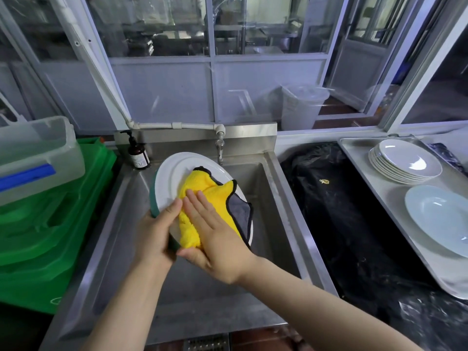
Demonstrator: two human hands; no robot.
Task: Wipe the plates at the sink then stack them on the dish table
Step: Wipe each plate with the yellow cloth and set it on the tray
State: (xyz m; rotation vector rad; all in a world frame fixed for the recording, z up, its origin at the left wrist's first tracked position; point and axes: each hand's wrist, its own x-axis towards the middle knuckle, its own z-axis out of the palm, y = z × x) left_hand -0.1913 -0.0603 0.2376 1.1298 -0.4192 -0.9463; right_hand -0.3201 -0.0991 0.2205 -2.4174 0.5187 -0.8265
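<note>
Left hand [154, 234] curled in a grip; right hand [215, 239] flat, fingers [197, 201] straight.

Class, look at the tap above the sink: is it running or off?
Off. No water stream falls from the tap, and the sink basin below shows no pooled water.

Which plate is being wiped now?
The white plate with the green underside, held over the sink under the yellow cloth; the others lie on the tray.

No legible text anywhere. Pale label on brown pump bottle [138, 154] at sink's back left corner too blurred to read. Faint mark on green crate [56, 300] likewise unreadable.
</note>
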